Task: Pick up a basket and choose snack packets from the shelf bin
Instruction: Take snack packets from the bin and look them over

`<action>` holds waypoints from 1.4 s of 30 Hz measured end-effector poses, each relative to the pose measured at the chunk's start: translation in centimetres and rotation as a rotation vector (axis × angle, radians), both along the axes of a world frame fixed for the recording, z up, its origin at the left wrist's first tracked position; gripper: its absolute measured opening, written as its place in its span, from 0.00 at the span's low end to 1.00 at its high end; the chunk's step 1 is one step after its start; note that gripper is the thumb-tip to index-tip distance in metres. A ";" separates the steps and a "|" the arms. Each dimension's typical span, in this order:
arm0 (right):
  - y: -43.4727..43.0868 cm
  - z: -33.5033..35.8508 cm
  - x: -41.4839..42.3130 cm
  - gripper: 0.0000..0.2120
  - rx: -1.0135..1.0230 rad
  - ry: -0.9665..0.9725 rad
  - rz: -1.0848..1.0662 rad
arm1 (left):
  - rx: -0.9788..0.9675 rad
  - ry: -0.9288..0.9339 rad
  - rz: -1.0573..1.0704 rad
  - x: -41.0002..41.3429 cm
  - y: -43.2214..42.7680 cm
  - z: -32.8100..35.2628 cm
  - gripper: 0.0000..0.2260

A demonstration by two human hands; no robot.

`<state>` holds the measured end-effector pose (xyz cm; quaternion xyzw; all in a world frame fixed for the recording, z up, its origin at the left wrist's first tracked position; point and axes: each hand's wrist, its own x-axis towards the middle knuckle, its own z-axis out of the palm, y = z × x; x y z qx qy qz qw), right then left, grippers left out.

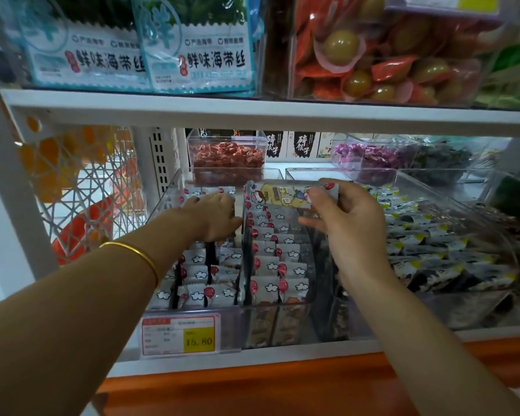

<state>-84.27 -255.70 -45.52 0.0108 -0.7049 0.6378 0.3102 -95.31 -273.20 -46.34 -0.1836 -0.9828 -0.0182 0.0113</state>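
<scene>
A clear shelf bin (159, 211) holds rows of white snack packets (270, 265) printed with clouds and red balloons. My left hand (213, 216) reaches into the bin's left rows, its fingers down among the packets; whether it holds one is hidden. My right hand (345, 214) is raised over the right rows and pinches one packet (282, 195) between thumb and fingers, lifted above the others. No basket is in view.
A price tag reading 15.80 (182, 334) hangs on the bin's front. A bin of dark packets (433, 247) sits to the right, a tub of red sweets (227, 159) behind. Seaweed packs (198, 58) fill the shelf above. An orange ledge (252, 385) runs below.
</scene>
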 end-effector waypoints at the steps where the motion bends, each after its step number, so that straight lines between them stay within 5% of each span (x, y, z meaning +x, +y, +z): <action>1: 0.0 0.3 -0.2 0.07 0.030 0.003 0.000 | 0.013 0.007 -0.003 0.0 -0.1 -0.1 0.20; 8: -2.1 2.9 -6.9 0.09 0.408 -0.023 0.032 | 0.068 -0.029 -0.001 1.1 -0.9 -0.1 0.11; 17: -5.7 2.5 -13.5 0.10 0.971 -0.087 0.114 | 0.023 -0.034 -0.013 2.4 -1.5 0.2 0.21; 29: -7.4 0.5 -15.6 0.12 1.261 -0.203 0.290 | -0.014 -0.135 -0.016 2.6 -2.4 -0.9 0.31; 36: -7.6 0.6 -17.7 0.10 1.394 -0.167 -0.097 | 0.004 -0.122 -0.024 2.4 -2.5 -1.0 0.29; 42: -8.7 0.3 -18.1 0.07 1.397 -0.213 -0.199 | 0.034 -0.102 -0.040 2.1 -2.5 -1.2 0.28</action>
